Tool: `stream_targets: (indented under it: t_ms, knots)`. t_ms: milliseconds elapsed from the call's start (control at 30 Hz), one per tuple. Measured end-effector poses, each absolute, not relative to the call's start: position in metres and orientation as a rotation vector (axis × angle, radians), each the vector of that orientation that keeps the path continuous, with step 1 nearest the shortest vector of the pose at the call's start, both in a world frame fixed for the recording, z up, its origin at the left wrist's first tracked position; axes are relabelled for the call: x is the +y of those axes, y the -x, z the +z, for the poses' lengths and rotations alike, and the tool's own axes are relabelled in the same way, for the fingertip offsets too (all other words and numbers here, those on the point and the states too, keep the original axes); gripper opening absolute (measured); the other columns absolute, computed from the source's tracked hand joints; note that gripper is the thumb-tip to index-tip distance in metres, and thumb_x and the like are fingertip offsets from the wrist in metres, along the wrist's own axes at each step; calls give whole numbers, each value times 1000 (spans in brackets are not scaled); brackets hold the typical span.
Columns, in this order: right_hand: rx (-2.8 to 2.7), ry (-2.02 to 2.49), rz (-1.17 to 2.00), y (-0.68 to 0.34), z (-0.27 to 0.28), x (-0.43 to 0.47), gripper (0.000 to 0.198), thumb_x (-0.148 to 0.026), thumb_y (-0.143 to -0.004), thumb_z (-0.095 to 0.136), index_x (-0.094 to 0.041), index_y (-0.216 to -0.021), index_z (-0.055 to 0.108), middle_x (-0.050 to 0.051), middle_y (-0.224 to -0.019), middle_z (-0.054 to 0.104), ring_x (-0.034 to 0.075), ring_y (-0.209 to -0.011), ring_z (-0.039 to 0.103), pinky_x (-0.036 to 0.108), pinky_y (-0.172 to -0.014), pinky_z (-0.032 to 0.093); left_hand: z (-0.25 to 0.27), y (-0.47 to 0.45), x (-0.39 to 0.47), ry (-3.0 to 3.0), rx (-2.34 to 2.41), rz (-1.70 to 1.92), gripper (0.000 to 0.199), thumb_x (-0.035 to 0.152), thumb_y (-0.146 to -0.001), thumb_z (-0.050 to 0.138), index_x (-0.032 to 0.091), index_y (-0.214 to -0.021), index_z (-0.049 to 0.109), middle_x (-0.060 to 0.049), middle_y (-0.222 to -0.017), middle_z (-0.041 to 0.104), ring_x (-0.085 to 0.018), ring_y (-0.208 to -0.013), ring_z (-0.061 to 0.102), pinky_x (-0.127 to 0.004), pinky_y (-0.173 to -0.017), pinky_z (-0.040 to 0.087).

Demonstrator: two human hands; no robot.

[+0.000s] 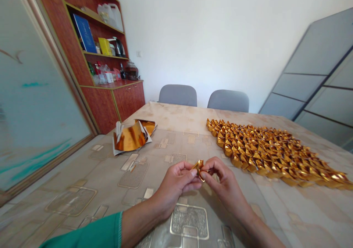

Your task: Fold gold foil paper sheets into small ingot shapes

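A small piece of folded gold foil paper point(198, 165) is held between my two hands, a little above the table. My left hand point(180, 178) pinches it from the left, thumb on top. From the right, my right hand point(220, 176) grips its other edge between thumb and forefinger. The fingers cover part of the paper, so its full shape does not show. To the right lies a large block of gold folded-paper pieces point(264, 148), set close together in rows. Loose gold foil sheets point(131, 137) with pale undersides sit in a curled pile on the left.
The table point(176, 115) has a patterned, see-through cover. Two grey chairs point(178, 94) stand at its far side, before a white wall. A red-brown cabinet point(128, 97) with shelves of household things is at the back left. A frosted sliding door point(35, 93) borders the left side.
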State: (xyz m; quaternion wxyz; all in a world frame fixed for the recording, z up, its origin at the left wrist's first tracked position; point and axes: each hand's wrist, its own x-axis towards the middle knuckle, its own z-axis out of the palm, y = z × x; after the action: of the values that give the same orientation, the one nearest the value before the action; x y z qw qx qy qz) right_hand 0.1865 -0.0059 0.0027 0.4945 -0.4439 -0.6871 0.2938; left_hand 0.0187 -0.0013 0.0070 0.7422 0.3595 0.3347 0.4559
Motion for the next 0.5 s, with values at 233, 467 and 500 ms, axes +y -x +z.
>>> stream_targets:
  t_ms: [233,467,500]
  knots:
    - [-1635,1111,726,-182,1,-7,10,-24,-87,64,-22,-78,61,0,-78,59,17,-73,53,29,-67,42,4,-20,1,-776,776,994,37,28,-65,88,12,-84,60,-2,-77,71,-10,-69,67,-24,-72,55]
    - [-1456,1106,931,-186,-4,-4,26,-40,-77,74,-23,-89,60,-1,-77,59,16,-67,52,28,-61,42,3,-19,5,-616,715,1019,37,24,-59,90,13,-83,64,-2,-81,70,-13,-76,67,-28,-78,56]
    - [-1454,1110,980,-187,-5,-3,27,-43,-76,74,-23,-86,60,-1,-75,59,16,-65,52,27,-59,41,2,-18,5,-605,706,1020,35,23,-60,90,13,-83,64,-2,-81,69,-14,-77,67,-29,-80,55]
